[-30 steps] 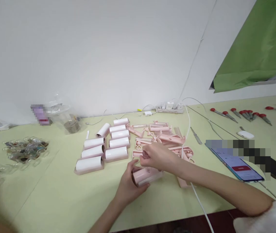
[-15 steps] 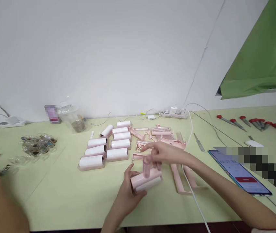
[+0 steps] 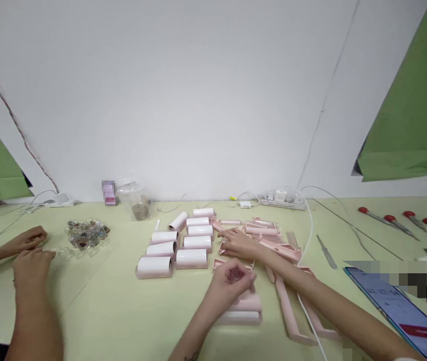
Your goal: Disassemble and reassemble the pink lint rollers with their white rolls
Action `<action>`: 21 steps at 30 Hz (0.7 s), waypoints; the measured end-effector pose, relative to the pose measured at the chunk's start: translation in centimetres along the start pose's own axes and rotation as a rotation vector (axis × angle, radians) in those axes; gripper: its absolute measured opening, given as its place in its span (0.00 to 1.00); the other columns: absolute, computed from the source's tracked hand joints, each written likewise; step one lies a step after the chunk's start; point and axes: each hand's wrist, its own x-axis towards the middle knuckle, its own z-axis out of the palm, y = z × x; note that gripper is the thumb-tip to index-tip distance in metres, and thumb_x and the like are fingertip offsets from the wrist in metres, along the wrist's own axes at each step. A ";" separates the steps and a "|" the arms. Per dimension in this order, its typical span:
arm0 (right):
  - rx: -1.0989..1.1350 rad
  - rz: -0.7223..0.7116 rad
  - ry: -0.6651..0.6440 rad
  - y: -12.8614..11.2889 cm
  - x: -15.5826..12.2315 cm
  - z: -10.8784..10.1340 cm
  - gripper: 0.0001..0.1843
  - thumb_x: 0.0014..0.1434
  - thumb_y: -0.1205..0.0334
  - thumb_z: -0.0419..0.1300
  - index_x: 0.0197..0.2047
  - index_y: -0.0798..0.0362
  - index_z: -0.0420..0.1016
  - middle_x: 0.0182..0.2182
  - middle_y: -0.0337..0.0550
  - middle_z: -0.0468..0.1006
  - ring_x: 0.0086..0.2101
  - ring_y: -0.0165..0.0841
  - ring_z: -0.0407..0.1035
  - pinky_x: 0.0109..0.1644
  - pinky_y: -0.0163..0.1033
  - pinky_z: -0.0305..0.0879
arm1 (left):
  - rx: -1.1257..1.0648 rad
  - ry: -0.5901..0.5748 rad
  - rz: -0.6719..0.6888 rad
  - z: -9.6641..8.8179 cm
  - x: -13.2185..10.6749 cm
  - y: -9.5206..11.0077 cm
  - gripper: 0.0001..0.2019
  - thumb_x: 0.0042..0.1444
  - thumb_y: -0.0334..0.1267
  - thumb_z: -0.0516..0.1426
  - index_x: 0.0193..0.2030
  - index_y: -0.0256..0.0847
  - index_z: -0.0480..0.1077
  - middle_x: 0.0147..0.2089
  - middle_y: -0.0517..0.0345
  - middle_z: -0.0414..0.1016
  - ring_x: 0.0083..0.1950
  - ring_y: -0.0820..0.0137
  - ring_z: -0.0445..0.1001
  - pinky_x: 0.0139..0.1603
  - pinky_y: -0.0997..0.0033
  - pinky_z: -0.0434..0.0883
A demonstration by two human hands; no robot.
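My left hand point(image 3: 230, 286) is curled over a pink roller point(image 3: 247, 303) with a white roll in it, lying near the table's front. Its fingers wrap round the short upright pink tube on the roller, which they mostly hide. Farther back, my right hand point(image 3: 241, 244) reaches with outstretched fingers over small pink plastic parts point(image 3: 226, 249); I cannot see it grip any of them. Left of it, several white rolls in pink holders point(image 3: 192, 258) lie in two columns.
Long pink frames point(image 3: 286, 313) and a white cable lie on the right, near a phone point(image 3: 397, 311), a grey blade-like tool point(image 3: 326, 251) and red-handled tools point(image 3: 390, 219). At left, another person's hands point(image 3: 33, 255) are beside a heap of small clear-wrapped pieces point(image 3: 85, 233).
The pink roller has been lowered to the table, with my left hand now over its upright tube. My right hand has left the tube and moved back over the pink parts.
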 end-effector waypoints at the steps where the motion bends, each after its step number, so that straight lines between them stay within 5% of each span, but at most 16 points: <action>1: 0.027 0.020 0.039 -0.3 -0.4 -0.4 0.07 0.54 0.65 0.56 0.33 0.55 0.75 0.44 0.51 0.71 0.44 0.41 0.64 0.46 0.45 0.58 | -0.053 0.010 -0.048 0.4 0.3 -0.4 0.18 0.45 0.52 0.56 0.21 0.40 0.57 0.15 0.66 0.63 0.16 0.78 0.62 0.19 0.78 0.61; 5: 0.183 0.134 0.199 -3.1 -2.6 -2.0 0.16 0.61 0.57 0.46 0.39 0.57 0.70 0.35 0.47 0.74 0.36 0.34 0.69 0.38 0.37 0.65 | -0.139 0.079 -0.106 1.2 0.7 -1.5 0.22 0.40 0.53 0.58 0.16 0.42 0.51 0.09 0.72 0.52 0.09 0.83 0.49 0.11 0.81 0.49; 10: 0.656 0.242 0.396 -7.6 -5.3 -3.1 0.11 0.55 0.54 0.56 0.30 0.54 0.70 0.28 0.41 0.74 0.31 0.32 0.69 0.32 0.33 0.65 | -0.217 0.095 -0.117 1.0 0.6 -1.6 0.18 0.33 0.40 0.63 0.15 0.40 0.54 0.10 0.72 0.54 0.12 0.84 0.51 0.12 0.81 0.49; 15: 0.579 0.211 0.357 -9.4 -6.2 -3.5 0.07 0.55 0.59 0.56 0.30 0.52 0.71 0.28 0.39 0.74 0.32 0.32 0.68 0.36 0.33 0.63 | -0.327 0.106 -0.162 1.1 0.7 -1.5 0.15 0.27 0.29 0.63 0.21 0.39 0.59 0.11 0.74 0.56 0.13 0.83 0.51 0.14 0.81 0.50; 21: 0.442 0.186 0.317 -10.5 -6.1 -4.0 0.09 0.57 0.61 0.52 0.27 0.52 0.69 0.28 0.39 0.72 0.30 0.31 0.66 0.35 0.33 0.61 | -0.319 0.047 -0.106 0.8 0.5 -1.9 0.18 0.28 0.37 0.65 0.15 0.38 0.57 0.13 0.70 0.55 0.16 0.83 0.51 0.16 0.80 0.50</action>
